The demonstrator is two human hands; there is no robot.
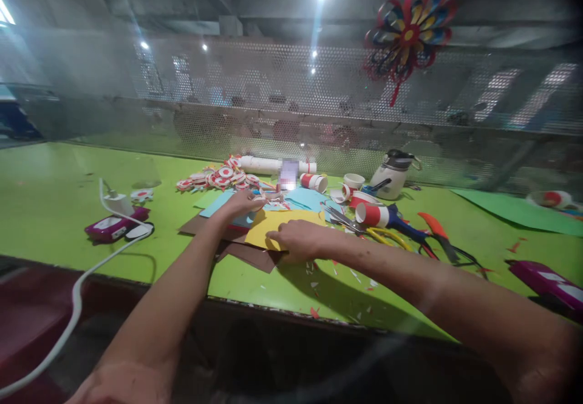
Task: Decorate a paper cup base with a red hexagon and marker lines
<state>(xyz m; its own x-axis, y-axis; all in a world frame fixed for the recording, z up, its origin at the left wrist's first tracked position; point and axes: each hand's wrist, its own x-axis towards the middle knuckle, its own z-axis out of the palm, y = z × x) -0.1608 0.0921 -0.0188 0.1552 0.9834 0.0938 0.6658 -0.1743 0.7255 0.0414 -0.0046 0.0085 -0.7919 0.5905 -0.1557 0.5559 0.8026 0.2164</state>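
Observation:
My right hand [298, 240] is on the lower right part of a yellow paper sheet [262, 225], its fingers bent and closed at the sheet. Just beyond, my left hand [241, 203] reaches over light blue paper [216, 205]. Its fingertips are closed at a small pale object [259, 198] whose kind I cannot make out. Brown paper [250, 257] lies under the yellow sheet and sticks out toward the table's front edge. Scissors with yellow handles [387, 237] lie right of the yellow sheet, behind my right forearm.
Red-and-white paper discs [223, 176] are piled at the back left. Paper cups [314, 182], a flask [392, 173] and orange-handled pliers [435, 228] stand or lie rightward. A purple power bank [113, 225] with a white cable is at left. Paper scraps litter the green table [255, 294].

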